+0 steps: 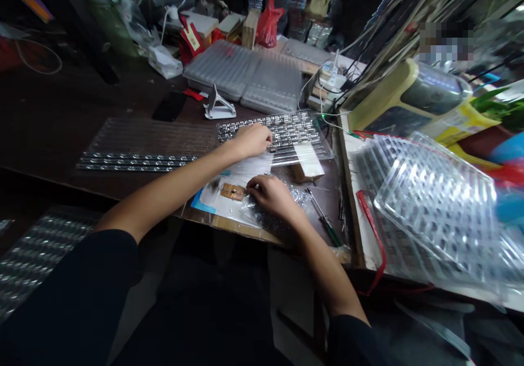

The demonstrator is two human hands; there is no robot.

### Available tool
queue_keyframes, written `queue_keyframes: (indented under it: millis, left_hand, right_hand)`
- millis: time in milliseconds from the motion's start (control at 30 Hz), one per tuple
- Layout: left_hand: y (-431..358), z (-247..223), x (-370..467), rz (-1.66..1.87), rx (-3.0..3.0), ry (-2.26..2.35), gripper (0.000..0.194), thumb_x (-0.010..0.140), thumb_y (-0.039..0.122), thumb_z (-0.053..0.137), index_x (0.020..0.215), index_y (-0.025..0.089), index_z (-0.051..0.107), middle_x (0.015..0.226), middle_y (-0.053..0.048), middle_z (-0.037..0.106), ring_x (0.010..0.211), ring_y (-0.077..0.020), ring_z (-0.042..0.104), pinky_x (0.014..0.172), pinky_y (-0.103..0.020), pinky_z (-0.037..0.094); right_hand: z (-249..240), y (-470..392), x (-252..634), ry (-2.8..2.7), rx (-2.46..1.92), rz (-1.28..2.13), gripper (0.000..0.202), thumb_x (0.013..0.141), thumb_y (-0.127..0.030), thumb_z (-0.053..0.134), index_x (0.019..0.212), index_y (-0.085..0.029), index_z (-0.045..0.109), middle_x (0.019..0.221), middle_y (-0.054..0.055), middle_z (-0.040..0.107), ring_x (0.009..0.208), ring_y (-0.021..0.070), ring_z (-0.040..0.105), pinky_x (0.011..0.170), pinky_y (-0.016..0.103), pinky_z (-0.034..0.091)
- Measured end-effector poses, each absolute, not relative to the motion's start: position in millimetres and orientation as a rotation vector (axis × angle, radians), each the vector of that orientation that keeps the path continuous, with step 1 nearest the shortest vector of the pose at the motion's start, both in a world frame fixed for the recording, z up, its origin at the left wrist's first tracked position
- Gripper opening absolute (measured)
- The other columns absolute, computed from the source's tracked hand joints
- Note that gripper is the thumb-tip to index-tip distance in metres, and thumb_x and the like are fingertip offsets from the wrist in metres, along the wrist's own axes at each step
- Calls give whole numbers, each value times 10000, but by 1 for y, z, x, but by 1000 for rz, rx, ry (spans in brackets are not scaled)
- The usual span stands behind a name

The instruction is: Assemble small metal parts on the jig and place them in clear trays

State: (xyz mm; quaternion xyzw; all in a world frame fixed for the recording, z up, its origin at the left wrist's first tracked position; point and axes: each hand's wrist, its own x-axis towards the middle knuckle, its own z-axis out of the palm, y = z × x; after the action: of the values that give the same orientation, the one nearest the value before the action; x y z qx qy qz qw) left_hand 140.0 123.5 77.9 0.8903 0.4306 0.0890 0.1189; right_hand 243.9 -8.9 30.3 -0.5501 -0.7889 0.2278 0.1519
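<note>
My left hand (254, 139) reaches over a clear ribbed tray (289, 129) filled with rows of small metal parts, its fingers curled down at the parts; whatever they pinch is too small to make out. Nearer the table's front edge, my right hand (268, 192) has its thumb and fingertips together beside a small orange-brown block (232, 192). What those fingertips hold is hidden. Under and around the right hand lies a clear plastic bag (266, 219) with small parts. A second ribbed tray (151, 142), with metal pieces in its front rows, lies to the left.
A screwdriver (325, 219) with a green handle lies right of my right hand, near a small box (307, 164). Behind the trays stand a white stand (219, 105) and stacked clear trays (270, 79). More clear trays (438, 197) lie at the right, past a wooden edge.
</note>
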Motion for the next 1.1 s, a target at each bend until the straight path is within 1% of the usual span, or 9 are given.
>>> queue_keyframes:
  millis: [200, 300, 400, 500, 633, 733, 833, 967, 1100]
  left_hand:
    - [118, 63, 138, 300, 2562, 1222, 199, 855, 287, 688, 1018, 214, 775, 1003, -71, 761, 972, -255, 697, 868, -336, 518]
    - [117, 56, 143, 310, 2584, 1226, 166, 852, 252, 690, 990, 188, 756, 1028, -84, 749, 981, -263, 691, 862, -340, 520]
    - [115, 52, 139, 436, 2606, 1154, 121, 854, 204, 680, 958, 167, 728, 1057, -93, 735, 1010, -257, 675, 886, -343, 511]
    - [103, 52, 123, 656, 2527, 986, 133, 853, 159, 675, 986, 157, 685, 1042, -74, 729, 993, -219, 670, 892, -327, 505]
    - [75, 51, 85, 848, 2275, 843, 237, 800, 134, 725, 1027, 157, 662, 940, -28, 726, 859, -157, 674, 814, -276, 518]
    - [57, 44, 52, 831, 2105, 896, 256, 760, 143, 763, 1007, 163, 702, 921, -24, 732, 826, -148, 671, 795, -270, 523]
    - [48, 31, 23, 752, 1955, 1022, 153, 769, 201, 772, 913, 161, 737, 918, -39, 746, 830, -161, 676, 792, -283, 529]
    - [40, 14, 3, 718, 1871, 1098, 173, 799, 285, 776, 923, 167, 747, 941, -51, 767, 873, -183, 696, 810, -292, 533]
    - [29, 8, 5, 750, 1911, 1144, 118, 786, 249, 796, 880, 190, 756, 951, -40, 779, 906, -195, 708, 837, -297, 528]
  right_hand:
    - [28, -9, 243, -2254, -1524, 688, 148, 912, -161, 630, 992, -190, 751, 970, 59, 759, 835, 173, 659, 745, 255, 445]
    - [26, -8, 244, -2251, -1527, 681, 152, 907, -150, 633, 997, -192, 747, 978, 58, 758, 856, 178, 662, 761, 258, 448]
    - [25, -7, 244, -2241, -1518, 694, 146, 904, -143, 635, 988, -188, 745, 978, 60, 758, 876, 185, 668, 781, 265, 456]
    - [24, -6, 244, -2229, -1498, 691, 135, 904, -140, 633, 967, -191, 741, 969, 59, 758, 886, 190, 671, 795, 273, 461]
    - [20, -5, 245, -2175, -1457, 660, 117, 900, -141, 637, 954, -164, 737, 960, 88, 753, 862, 200, 673, 786, 290, 472]
    - [18, -4, 247, -2142, -1416, 654, 145, 910, -145, 611, 968, -155, 744, 966, 103, 751, 840, 198, 677, 773, 296, 483]
    - [17, -3, 246, -2105, -1411, 637, 166, 935, -201, 588, 952, -168, 750, 941, 94, 755, 849, 199, 687, 792, 305, 495]
    - [18, -4, 240, -2049, -1444, 634, 170, 926, -220, 582, 954, -183, 745, 943, 81, 762, 869, 204, 696, 816, 317, 510]
    - [16, -6, 234, -2016, -1440, 619, 201, 927, -195, 547, 997, -182, 736, 967, 86, 751, 871, 199, 689, 808, 310, 512]
